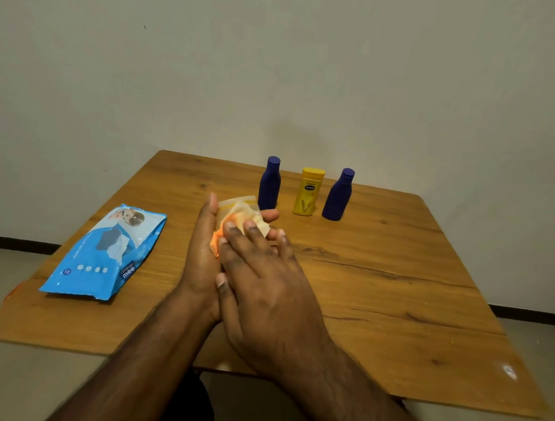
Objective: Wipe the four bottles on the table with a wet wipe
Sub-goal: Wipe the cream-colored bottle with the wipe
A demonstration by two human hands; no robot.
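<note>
My left hand [202,239] holds an orange bottle [216,241] above the middle of the wooden table [394,279], thumb up and fingers curled round its far side. A pale wet wipe [247,213] lies over the bottle. My right hand [266,289] lies across it, its fairly straight fingers pressing the wipe onto the bottle. Most of the bottle is hidden by both hands. Behind them stand a blue bottle [269,186], a yellow bottle [307,192] and a second blue bottle [337,197], all upright and untouched.
A blue pack of wet wipes [105,253] lies flat on the left of the table, its flap open. The table's far side meets a plain wall. Its near edge runs just under my forearms.
</note>
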